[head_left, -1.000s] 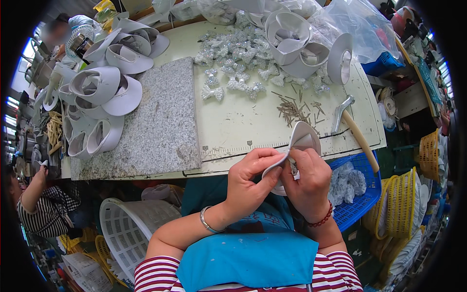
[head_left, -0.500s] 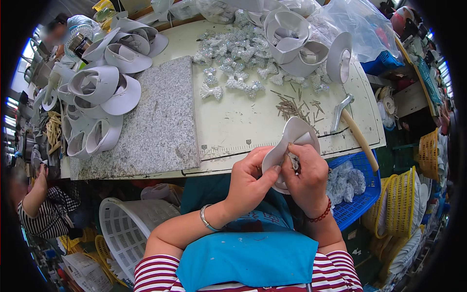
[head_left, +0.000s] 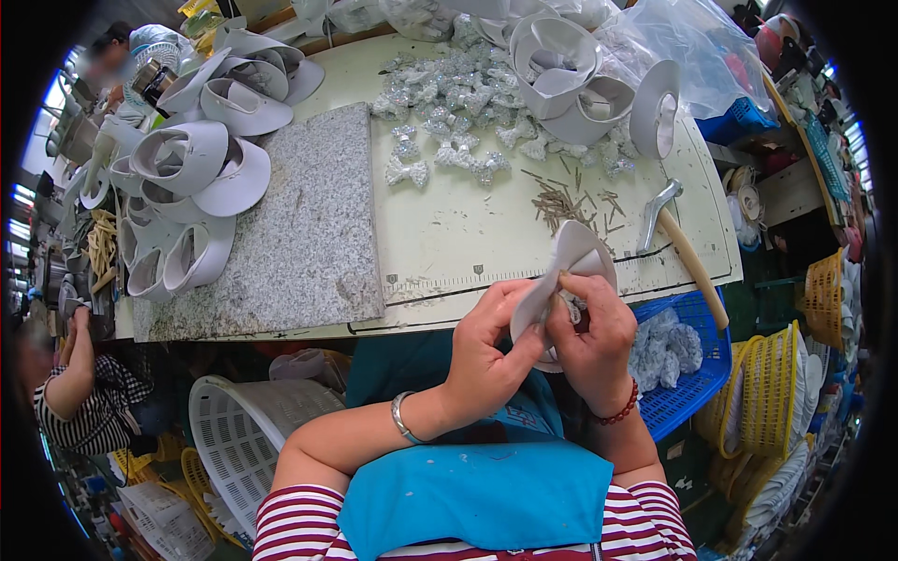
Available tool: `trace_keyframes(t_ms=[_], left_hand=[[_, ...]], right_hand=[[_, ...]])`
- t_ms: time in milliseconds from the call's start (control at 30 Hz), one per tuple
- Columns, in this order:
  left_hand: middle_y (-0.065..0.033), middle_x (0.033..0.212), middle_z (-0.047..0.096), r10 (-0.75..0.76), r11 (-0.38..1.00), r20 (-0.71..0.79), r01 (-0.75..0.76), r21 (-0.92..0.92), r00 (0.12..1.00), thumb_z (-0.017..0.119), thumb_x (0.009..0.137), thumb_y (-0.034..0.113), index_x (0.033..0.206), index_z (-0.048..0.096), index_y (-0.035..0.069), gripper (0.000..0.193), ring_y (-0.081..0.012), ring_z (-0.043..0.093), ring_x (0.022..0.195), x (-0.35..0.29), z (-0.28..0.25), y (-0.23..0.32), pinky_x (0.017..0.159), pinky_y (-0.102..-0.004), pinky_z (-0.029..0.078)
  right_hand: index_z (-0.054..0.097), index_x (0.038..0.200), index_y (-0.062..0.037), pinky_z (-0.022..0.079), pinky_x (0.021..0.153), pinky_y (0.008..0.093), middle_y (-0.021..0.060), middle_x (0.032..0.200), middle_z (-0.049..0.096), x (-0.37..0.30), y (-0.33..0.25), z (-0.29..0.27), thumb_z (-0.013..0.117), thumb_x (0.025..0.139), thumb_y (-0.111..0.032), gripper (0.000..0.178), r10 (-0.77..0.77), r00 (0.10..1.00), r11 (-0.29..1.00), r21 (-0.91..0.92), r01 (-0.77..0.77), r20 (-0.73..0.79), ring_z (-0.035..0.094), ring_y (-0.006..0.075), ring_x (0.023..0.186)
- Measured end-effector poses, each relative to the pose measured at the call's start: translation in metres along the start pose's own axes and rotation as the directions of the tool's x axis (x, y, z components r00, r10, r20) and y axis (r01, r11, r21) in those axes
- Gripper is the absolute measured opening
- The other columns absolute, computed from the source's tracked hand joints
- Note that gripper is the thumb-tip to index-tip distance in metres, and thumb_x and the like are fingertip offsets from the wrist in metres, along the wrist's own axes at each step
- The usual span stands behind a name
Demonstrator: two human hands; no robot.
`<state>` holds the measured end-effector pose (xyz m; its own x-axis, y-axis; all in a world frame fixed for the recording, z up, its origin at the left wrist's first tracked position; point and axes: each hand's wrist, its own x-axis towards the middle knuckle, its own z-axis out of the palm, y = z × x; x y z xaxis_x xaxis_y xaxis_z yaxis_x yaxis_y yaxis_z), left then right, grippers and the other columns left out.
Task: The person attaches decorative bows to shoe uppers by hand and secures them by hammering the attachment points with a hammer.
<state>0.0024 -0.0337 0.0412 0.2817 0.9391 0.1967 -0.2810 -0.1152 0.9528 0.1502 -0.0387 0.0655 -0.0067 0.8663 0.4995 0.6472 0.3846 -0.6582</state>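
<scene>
**Mara:** Head view takes in the whole bench. Biggest thing is the pale work table (head_left: 449, 234), and on its left part lies a grey speckled stone slab (head_left: 271, 234).

**Ken:** And around the slab?

**Mara:** A heap of white visor caps (head_left: 201, 154) sits on and beside its left edge; more white visors (head_left: 571, 75) are piled at the far right of the table, next to a clear plastic bag (head_left: 692, 47). Below the table edge, to the left of the person's lap, stands a white plastic basket (head_left: 253, 430); to the right, a blue crate (head_left: 687, 374) with silvery pieces in it.

**Ken:** Smaller things?

**Mara:** A hammer (head_left: 678, 248) with a wooden handle lies on the table's right side, head toward the middle. Silver glitter bows (head_left: 458, 122) are scattered across the far middle, and a little spread of thin nails (head_left: 571, 201) lies just in front of them.

**Ken:** And the hands?

**Mara:** Both are closed on one white visor (head_left: 575, 257), held up just in front of the near table edge, over the lap. The left hand (head_left: 486, 351) clasps it from the left, thumb pressed on its rim. The right hand (head_left: 589, 337) pinches it from the right, fingers curled tight; something silvery shows between the fingers, too hidden to tell what.
</scene>
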Motion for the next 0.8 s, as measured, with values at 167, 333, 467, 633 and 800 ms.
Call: trace_keyframes(t_ms=[167, 333, 467, 633, 800], left_hand=[[-0.0141, 0.117, 0.057, 0.0, 0.998, 0.01, -0.001, 0.07, 1.0, 0.056, 0.085, -0.004, 0.122, 0.062, 0.0, 0.038, -0.0191, 0.062, 0.097, -0.005, -0.003, -0.004, 0.079, -0.0285, 0.052], [-0.0167, 0.115, 0.057, 0.23, 0.924, 0.046, -0.233, 0.302, 0.972, 0.058, 0.082, -0.006, 0.125, 0.061, 0.0, 0.044, -0.0215, 0.062, 0.092, -0.001, -0.001, 0.0, 0.076, -0.0292, 0.052], [-0.0172, 0.119, 0.054, 0.25, 0.903, 0.115, -0.274, 0.332, 0.962, 0.054, 0.083, -0.01, 0.126, 0.06, -0.002, 0.043, -0.0193, 0.059, 0.095, 0.001, 0.0, 0.005, 0.08, -0.0272, 0.05], [-0.017, 0.113, 0.06, 0.282, 0.908, 0.048, -0.282, 0.31, 0.958, 0.061, 0.079, -0.009, 0.123, 0.063, 0.0, 0.045, -0.0217, 0.065, 0.087, -0.001, -0.001, 0.002, 0.073, -0.0282, 0.053], [-0.0144, 0.11, 0.063, 0.223, 0.944, -0.009, -0.213, 0.252, 0.975, 0.064, 0.079, -0.009, 0.116, 0.068, 0.001, 0.039, -0.0204, 0.065, 0.088, -0.005, -0.008, -0.006, 0.073, -0.028, 0.053]], right_hand=[[0.061, 0.103, 0.004, 0.051, 0.062, 0.0385, 0.0171, 0.085, 0.064, 0.001, -0.003, -0.002, 0.068, 0.077, 0.003, 0.026, -0.031, 0.999, 0.999, -0.033, 0.032, 0.04, 0.063, 0.0327, 0.073], [0.061, 0.102, 0.0031, 0.05, 0.059, 0.0383, 0.0155, 0.082, 0.063, 0.001, -0.005, -0.002, 0.069, 0.078, 0.002, 0.025, -0.041, 0.998, 0.998, -0.038, 0.042, 0.039, 0.062, 0.0309, 0.069], [0.062, 0.101, 0.0027, 0.048, 0.056, 0.0365, 0.0143, 0.08, 0.063, -0.004, -0.005, -0.003, 0.069, 0.079, 0.0, 0.024, -0.006, 0.999, 0.999, -0.041, 0.007, 0.035, 0.061, 0.0288, 0.066], [0.062, 0.1, 0.0027, 0.047, 0.053, 0.0355, 0.0139, 0.078, 0.062, -0.004, -0.006, -0.002, 0.069, 0.079, 0.0, 0.022, -0.062, 0.998, 0.998, 0.018, 0.063, -0.02, 0.06, 0.0274, 0.063], [0.061, 0.101, 0.0028, 0.047, 0.052, 0.0358, 0.014, 0.077, 0.061, -0.006, -0.006, 0.001, 0.069, 0.079, 0.001, 0.023, -0.065, 0.998, 0.998, 0.006, 0.065, 0.002, 0.06, 0.0277, 0.062]])
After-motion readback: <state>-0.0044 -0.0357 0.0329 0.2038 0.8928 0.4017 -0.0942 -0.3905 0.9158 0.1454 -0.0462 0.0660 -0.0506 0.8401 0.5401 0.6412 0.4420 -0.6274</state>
